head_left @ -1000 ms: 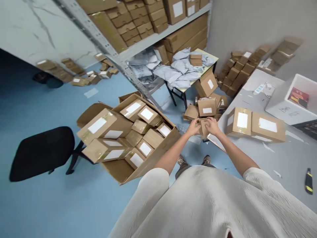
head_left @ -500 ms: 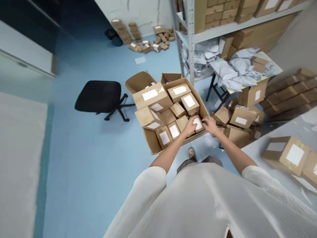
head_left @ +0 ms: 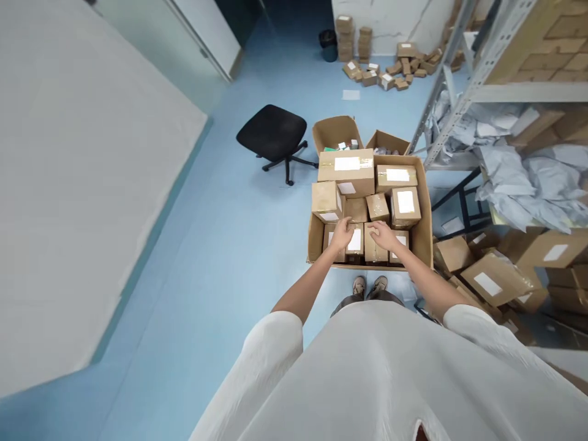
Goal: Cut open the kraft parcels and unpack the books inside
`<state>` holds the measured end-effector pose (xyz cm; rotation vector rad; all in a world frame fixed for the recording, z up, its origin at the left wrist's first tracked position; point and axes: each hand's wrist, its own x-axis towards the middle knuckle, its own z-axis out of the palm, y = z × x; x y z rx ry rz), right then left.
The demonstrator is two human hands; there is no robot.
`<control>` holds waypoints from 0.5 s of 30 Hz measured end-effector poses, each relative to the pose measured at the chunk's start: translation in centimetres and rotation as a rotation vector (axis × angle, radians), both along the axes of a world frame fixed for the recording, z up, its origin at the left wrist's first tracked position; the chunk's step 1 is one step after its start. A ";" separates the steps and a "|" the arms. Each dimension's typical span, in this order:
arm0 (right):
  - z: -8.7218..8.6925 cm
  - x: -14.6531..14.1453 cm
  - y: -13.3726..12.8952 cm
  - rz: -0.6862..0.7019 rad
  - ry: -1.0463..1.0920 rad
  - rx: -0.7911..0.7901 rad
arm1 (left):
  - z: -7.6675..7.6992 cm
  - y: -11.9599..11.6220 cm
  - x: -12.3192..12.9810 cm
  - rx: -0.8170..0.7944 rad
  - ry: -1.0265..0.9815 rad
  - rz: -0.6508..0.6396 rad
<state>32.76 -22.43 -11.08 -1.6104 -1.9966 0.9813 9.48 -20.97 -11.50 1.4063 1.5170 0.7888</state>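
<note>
A large open carton (head_left: 430, 236) full of taped cardboard boxes stands in front of me. My left hand (head_left: 342, 235) is over its front row, fingers apart, beside a small box with a white label (head_left: 354, 241). Over the neighbouring plain box (head_left: 374, 252), my right hand (head_left: 384, 237) hovers or rests with its fingers spread; contact is hard to tell. Under my right wrist a labelled box (head_left: 399, 242) is partly hidden. Behind the front row sit a long labelled box (head_left: 346, 174), a box at the left side (head_left: 325, 199) and a tall box (head_left: 405, 207).
Two more open cartons (head_left: 337, 130) stand behind. A black swivel chair (head_left: 272, 133) is at left, a metal shelf (head_left: 478, 73) at right. Grey mailing bags (head_left: 509, 177) lie on a table, with boxes (head_left: 491, 282) piled beneath. Small boxes (head_left: 404, 67) lie by the far wall.
My view has swung left, so the carton appears squarer in front of me. Both hands have shifted left along the front row, away from the small box at its right end, which sits in the carton.
</note>
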 end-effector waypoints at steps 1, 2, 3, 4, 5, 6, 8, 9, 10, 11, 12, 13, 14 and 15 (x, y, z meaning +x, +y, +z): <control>0.1 -0.6 0.7 0.025 0.010 -0.007 | 0.4 0.0 -0.8 0.009 0.010 0.036; 0.3 -1.3 1.4 0.046 0.022 -0.012 | 0.8 0.0 -1.6 0.019 0.017 0.068; 0.4 -2.0 2.0 0.063 0.038 -0.015 | 1.1 0.0 -2.3 0.030 0.023 0.096; 0.5 -2.8 2.6 0.076 0.056 -0.015 | 1.4 0.0 -3.0 0.039 0.029 0.122; 0.5 -3.5 3.0 0.084 0.073 -0.013 | 1.7 0.0 -3.8 0.047 0.034 0.145; 0.5 -4.3 3.4 0.087 0.088 -0.013 | 1.9 0.1 -4.4 0.052 0.040 0.166; 0.3 -5.8 4.0 0.078 0.108 -0.025 | 2.2 0.3 -5.7 0.050 0.054 0.205; 0.2 -6.6 4.3 0.068 0.114 -0.039 | 2.2 0.4 -6.3 0.046 0.062 0.221; 0.1 -7.3 4.5 0.056 0.119 -0.056 | 2.2 0.7 -6.9 0.040 0.069 0.234; -0.1 -8.1 4.6 0.039 0.125 -0.073 | 2.2 1.0 -7.5 0.034 0.074 0.244; -0.2 -8.8 4.8 0.016 0.133 -0.087 | 2.2 1.3 -8.1 0.028 0.075 0.251; -0.4 -9.5 5.0 -0.013 0.141 -0.100 | 2.1 1.7 -8.7 0.024 0.068 0.254; -0.5 -10.3 5.2 -0.048 0.150 -0.110 | 2.0 2.2 -9.3 0.021 0.053 0.251; -0.5 -11.1 5.3 -0.085 0.160 -0.119 | 2.0 2.7 -9.9 0.017 0.032 0.242</control>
